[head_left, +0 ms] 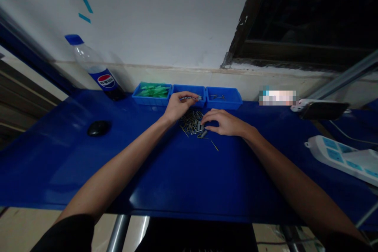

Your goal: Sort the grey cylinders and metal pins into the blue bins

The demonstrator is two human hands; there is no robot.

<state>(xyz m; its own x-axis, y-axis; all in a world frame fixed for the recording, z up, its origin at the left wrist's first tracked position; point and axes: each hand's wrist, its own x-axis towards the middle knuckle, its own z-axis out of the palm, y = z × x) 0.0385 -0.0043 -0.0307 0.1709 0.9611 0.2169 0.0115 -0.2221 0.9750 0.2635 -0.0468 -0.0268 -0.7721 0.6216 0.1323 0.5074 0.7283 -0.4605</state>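
Note:
My left hand [178, 106] is closed in a pinch on small silvery metal pieces [199, 97], held over the middle blue bin [189, 87]. Their exact kind is too small to make out. Below it on the blue table lies a pile of thin screws or pins [190, 123], with short grey cylinders [204, 133] among them at its right side. My right hand [223, 122] reaches into that side, thumb and fingers nearly together around a grey cylinder, partly hidden by the fingertips. One loose pin [214, 145] lies apart, nearer to me.
The left bin [150, 101] holds green pieces [153, 90]; the right bin [226, 104] holds a few pins. A cola bottle [102, 75] and black mouse [98, 128] are at left. On the right are a phone [325, 110] and a power strip [339, 157].

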